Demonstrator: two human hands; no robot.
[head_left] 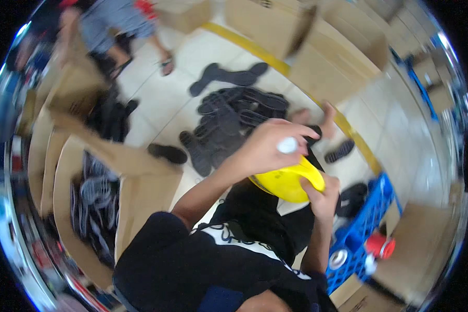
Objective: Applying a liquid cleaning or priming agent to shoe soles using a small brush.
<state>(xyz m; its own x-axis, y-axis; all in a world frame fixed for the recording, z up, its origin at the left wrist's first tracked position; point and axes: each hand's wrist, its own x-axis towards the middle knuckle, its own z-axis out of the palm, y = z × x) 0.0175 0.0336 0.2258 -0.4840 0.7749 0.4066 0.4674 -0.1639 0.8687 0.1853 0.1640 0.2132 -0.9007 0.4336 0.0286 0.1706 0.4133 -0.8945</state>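
A yellow curved piece (288, 183), shaped like a shoe sole, is held over my lap. My right hand (320, 196) grips its right end from below. My left hand (268, 145) is closed above it on a small white round-ended object (287, 145), which is too blurred to name. A black sole (313, 134) shows just past my left fingers; I cannot tell whether they touch it. Beyond my hands, a pile of black shoe soles (234, 112) lies on the pale tiled floor. My bare feet (317, 115) rest beside the pile.
A blue plastic crate (372, 208) at my right holds a red-capped bottle (380, 245) and a can (338, 258). Open cardboard boxes (135, 182) with dark soles stand at my left, more boxes (327, 57) behind. Another person's legs in sandals (166, 62) are at the upper left.
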